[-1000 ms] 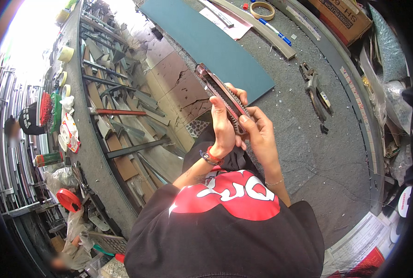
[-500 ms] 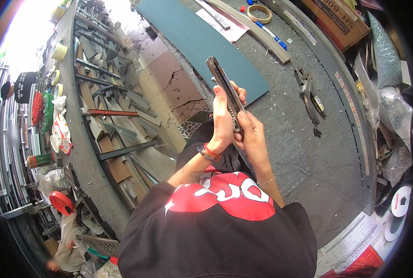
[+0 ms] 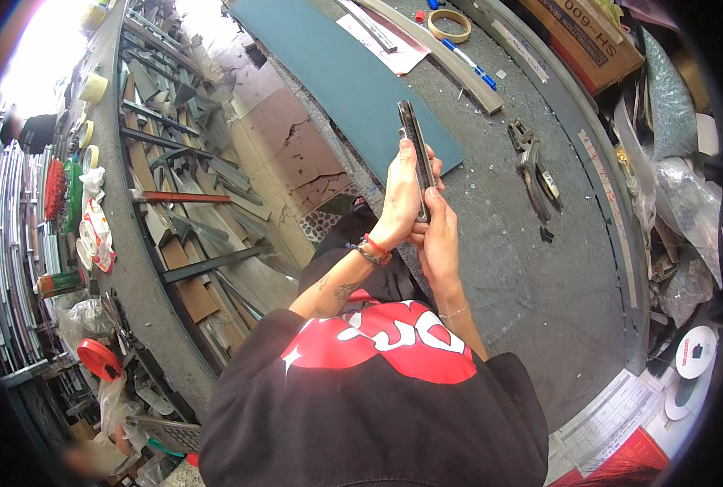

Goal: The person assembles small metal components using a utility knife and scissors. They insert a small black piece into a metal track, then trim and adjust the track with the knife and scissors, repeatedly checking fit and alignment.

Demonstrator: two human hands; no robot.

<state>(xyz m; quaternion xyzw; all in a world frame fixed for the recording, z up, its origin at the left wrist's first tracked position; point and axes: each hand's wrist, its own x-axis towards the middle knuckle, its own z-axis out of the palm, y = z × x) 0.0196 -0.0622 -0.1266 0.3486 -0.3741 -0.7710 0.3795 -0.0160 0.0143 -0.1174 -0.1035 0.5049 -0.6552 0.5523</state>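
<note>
Both hands hold a slim, dark, elongated metal fitting [image 3: 411, 128] upright in front of me; its exact kind is unclear. My left hand [image 3: 399, 195] wraps it from the left side, thumb along its edge and fingertips showing on the far side. At the lower end, my right hand [image 3: 439, 237] pinches it, with the thumb on its face. Behind the fitting lies a long blue-grey panel [image 3: 353, 77] on the grey-covered worktable [image 3: 507, 268]. To the right of the hands rests a dark plier-like hand tool [image 3: 533, 174].
At the far side are a tape roll [image 3: 449, 26], a blue-white marker [image 3: 468, 65], a grey profile strip [image 3: 434, 55] and paper [image 3: 406, 57]. A rack of offcuts [image 3: 187, 195] stands left. A cardboard box [image 3: 584, 40] and plastic bags [image 3: 686, 203] crowd the right edge.
The fitting has turned in my hands, so its narrow side now shows more and its open channel less. Both hands have shifted slightly, still gripping it.
</note>
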